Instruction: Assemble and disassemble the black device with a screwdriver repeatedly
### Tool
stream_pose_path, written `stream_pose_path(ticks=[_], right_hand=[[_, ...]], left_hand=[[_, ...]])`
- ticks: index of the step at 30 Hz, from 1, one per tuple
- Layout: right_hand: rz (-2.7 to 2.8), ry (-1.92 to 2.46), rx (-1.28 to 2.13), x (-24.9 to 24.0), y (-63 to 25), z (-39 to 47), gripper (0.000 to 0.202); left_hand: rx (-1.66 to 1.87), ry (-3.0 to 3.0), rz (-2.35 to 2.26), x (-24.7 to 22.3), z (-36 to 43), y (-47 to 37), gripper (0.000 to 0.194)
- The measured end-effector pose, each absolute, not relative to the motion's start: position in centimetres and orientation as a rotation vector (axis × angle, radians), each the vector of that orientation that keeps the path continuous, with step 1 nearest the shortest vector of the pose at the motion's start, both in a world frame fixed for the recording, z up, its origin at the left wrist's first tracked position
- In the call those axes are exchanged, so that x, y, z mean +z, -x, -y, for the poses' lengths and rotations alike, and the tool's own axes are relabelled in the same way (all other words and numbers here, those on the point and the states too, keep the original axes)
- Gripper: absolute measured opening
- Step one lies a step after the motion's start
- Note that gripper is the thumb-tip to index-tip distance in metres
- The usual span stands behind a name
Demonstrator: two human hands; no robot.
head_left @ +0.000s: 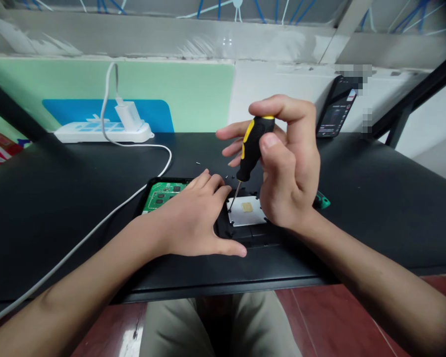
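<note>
Grasping a black-and-yellow slim-shafted screwdriver [250, 148], the right hand [288, 163] holds its tip at a silver rectangular metal plate [240, 218] below; beside, the left hand [195, 215] rests spread over a black flat casing [250, 235].

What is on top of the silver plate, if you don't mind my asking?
A tan square lies on the silver plate, and the screwdriver points down at its left edge. The right hand covers part of its right side, hiding whatever is there.
</note>
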State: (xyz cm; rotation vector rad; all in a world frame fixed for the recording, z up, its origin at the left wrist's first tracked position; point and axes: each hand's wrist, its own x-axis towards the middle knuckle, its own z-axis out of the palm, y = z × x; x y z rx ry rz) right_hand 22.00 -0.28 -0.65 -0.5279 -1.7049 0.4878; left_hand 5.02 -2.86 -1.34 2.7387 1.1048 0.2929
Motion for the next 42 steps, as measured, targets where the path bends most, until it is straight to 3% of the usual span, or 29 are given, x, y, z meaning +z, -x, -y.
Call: stream_pose_path(ticks=[9, 13, 18, 29, 37, 42], right_hand=[[1.746, 0.385, 0.367, -0.4, -21.9, -0.6, 0.037], [1.636, 0.384, 0.248, -0.3, -21.8, -0.8, 0.03], [1.53, 0.358, 0.154, -0.1, -21.9, -0.8, 0.026], [1.631, 0.471, 0.471, -0.7, -21.4, 0.5, 0.028], [1.55, 0.431, 0.249, 0.2, -21.9, 0.1, 0.024], [1.514, 0.453, 0.14, 0.5, -21.9, 0.2, 0.015]], left_hand=[[0.229, -2.653, -1.105, -0.4, 2.9, -5.1, 0.095], [0.255, -2.683, -1.082, -0.5, 3.0, -5.1, 0.087], [0.309, -2.711, -1.092, -1.0, 3.0, -5.0, 0.09], [0.292, -2.728, -1.098, -1.1, 2.9, -5.1, 0.09], [0.3, -2.699, -1.073, -0.9, 3.0, -5.1, 0.084], [0.33, -2.741, -1.103, -1.4, 2.9, -4.9, 0.091]])
